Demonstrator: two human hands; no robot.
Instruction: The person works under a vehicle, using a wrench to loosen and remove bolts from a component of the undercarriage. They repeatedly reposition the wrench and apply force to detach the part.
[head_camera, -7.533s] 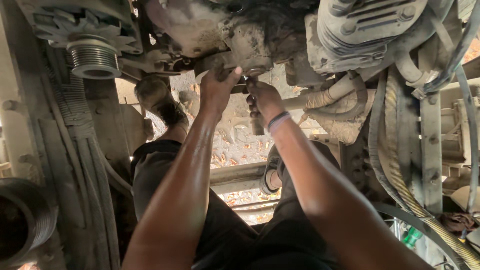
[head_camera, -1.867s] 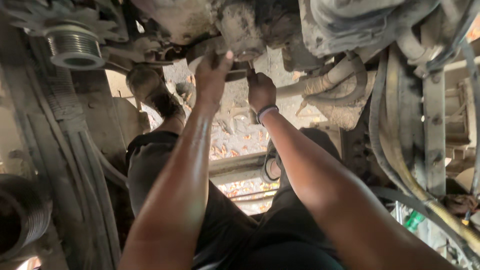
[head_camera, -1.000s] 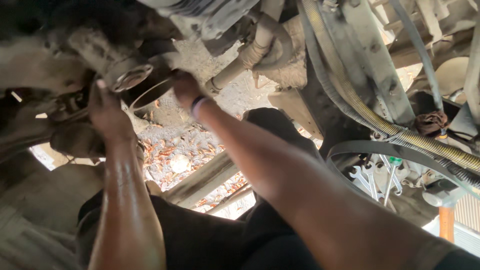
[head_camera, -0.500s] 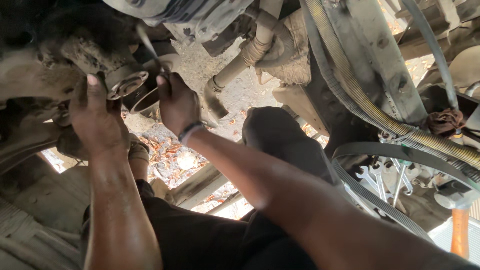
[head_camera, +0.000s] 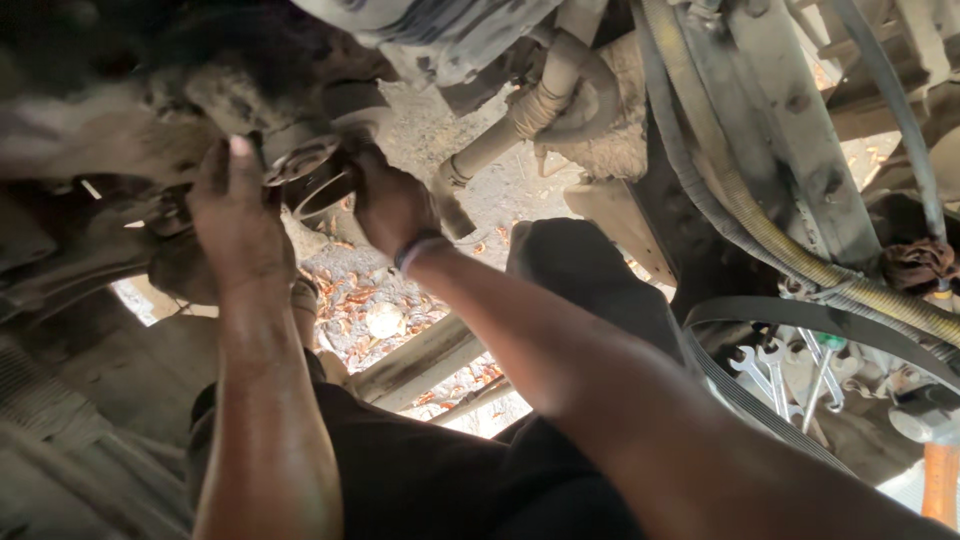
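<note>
Lying under a vehicle here, both arms stretched straight up toward the greasy underside. Left hand (head_camera: 235, 215) is flat-ish with the fingers pointing up, thumb tip showing pale, pressed against the side of a round metal fitting (head_camera: 300, 160) that sticks out of the dirty housing (head_camera: 120, 120) at upper left. Right hand (head_camera: 392, 205) is curled in from the other side, fingers wrapped around a dark ring-shaped part (head_camera: 322, 192) sitting just under that fitting, so it's clamped on it; can't tell if the left is actually gripping anything or just bracing. One band on the right wrist (head_camera: 418, 250).

Counting the rest: one ribbed hose (head_camera: 525, 115) running diagonally just right of the hands, one thick braided yellowish hose (head_camera: 760, 225) curving down the right side, one flat black belt (head_camera: 800, 320) looping below it. Three or so wrenches (head_camera: 775, 365) lie on the ground at lower right, hard to count exactly, plus one screwdriver with a green handle (head_camera: 825, 355). Dry leaves (head_camera: 350, 300) are scattered on the ground between the arms.
</note>
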